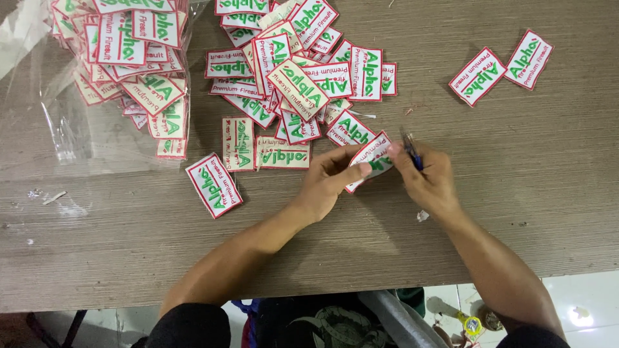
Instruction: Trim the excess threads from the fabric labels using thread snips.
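Note:
My left hand [325,183] pinches a white embroidered patch [374,153] with a red border and green lettering, holding it just above the wooden table [516,167]. My right hand [429,180] touches the patch's right edge and grips a small blue-handled tool [411,149], its tip pointing up beside the patch. A loose heap of similar patches [300,84] lies just beyond my hands, some face down.
A clear plastic bag [122,71] holding several more patches lies at the far left. One patch [214,185] sits alone left of my left hand. Two patches [501,67] lie apart at the far right. Thread scraps dot the table. The table's near edge runs below my forearms.

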